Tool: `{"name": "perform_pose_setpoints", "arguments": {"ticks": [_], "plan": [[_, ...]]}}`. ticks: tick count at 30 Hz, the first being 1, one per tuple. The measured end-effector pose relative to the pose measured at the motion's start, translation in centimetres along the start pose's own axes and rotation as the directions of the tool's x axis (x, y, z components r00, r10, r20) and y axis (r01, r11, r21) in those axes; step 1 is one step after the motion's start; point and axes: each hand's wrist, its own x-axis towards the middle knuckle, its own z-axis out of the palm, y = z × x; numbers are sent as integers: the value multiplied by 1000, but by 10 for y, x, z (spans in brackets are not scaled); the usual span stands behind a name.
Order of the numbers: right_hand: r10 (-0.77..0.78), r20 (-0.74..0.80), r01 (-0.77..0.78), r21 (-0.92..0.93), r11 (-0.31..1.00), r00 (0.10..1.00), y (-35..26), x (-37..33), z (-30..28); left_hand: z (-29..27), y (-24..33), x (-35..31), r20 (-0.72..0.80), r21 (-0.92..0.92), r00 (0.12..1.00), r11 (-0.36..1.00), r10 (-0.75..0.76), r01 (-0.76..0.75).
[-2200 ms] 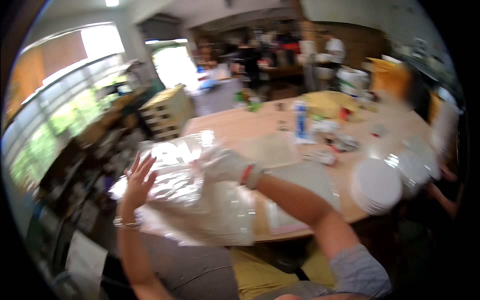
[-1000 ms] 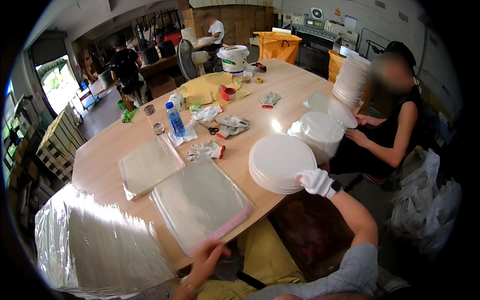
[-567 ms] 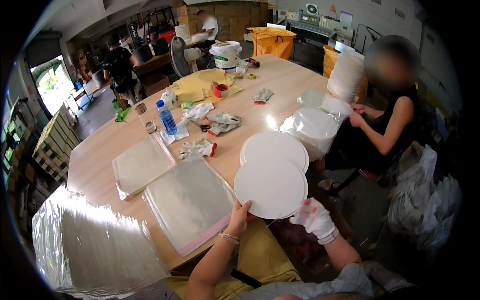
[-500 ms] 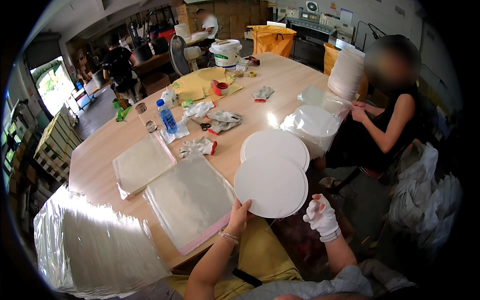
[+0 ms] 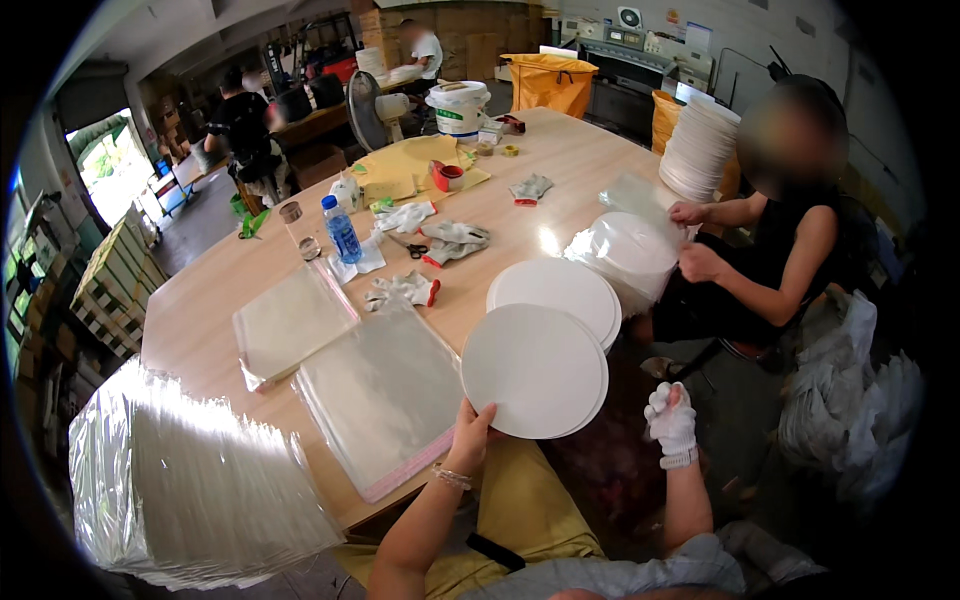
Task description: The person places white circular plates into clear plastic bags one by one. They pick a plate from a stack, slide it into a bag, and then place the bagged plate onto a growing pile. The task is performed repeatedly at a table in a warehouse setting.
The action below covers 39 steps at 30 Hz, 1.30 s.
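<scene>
My left hand (image 5: 470, 436) is bare and grips the lower left edge of a few white round boards (image 5: 532, 372), thumb on the front face. They are tilted up toward me at the table's edge. Partly covered by them, a second pile of white round boards (image 5: 562, 285) lies on the table. My right hand (image 5: 672, 417), in a white glove, is raised to the right of the boards, apart from them. Its fingers are curled in, and nothing shows in them. Left of the boards lies a stack of clear plastic bags (image 5: 385, 395) with a pink edge strip.
More clear bags (image 5: 295, 325) and a large wrapped pile (image 5: 215, 490) are at the left. A water bottle (image 5: 342, 232), work gloves (image 5: 402, 290) and scissors (image 5: 417, 250) lie mid-table. At right, a co-worker (image 5: 790, 240) sits by bagged boards (image 5: 628, 250) and a tall white stack (image 5: 700, 150).
The held boards have moved slightly left and tilted more upright. My right hand has shifted right, away from them, its fingers curled in. The co-worker's hands have moved apart.
</scene>
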Motion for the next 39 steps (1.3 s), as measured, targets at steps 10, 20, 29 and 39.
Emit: {"name": "perform_pose_setpoints", "arguments": {"ticks": [10,20,29,39], "plan": [[-116,135,28,526,850,984,-80,31,82,-88,64,-61,61,297,970,923,236,-243],[-401,274,61,757,651,874,-224,45,166,-169,56,-72,-233,289,813,836,534,-466],[-636,256,548,341,764,728,-184,63,118,-126,82,-74,-280,324,754,798,594,-508],[-64,717,-684,685,250,695,-129,-28,26,-157,28,-31,143,895,890,-440,434,71]]}}
